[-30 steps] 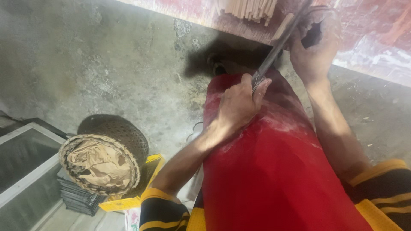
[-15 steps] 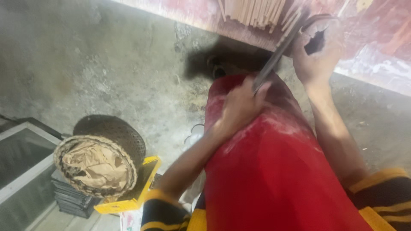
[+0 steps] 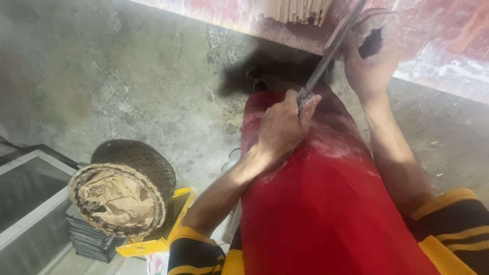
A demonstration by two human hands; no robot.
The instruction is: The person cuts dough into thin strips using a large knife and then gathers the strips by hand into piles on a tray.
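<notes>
Left hand (image 3: pixel 280 127) grip closed on a grey blade (image 3: pixel 326 63); right hand (image 3: pixel 369 61) clasps, seemingly, its far end.

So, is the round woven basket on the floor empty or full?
Full: crumpled brown paper fills the round woven basket up to its rim.

The top edge cuts off the blade (image 3: pixel 326 61) and stick bundle (image 3: pixel 293 9).
</notes>
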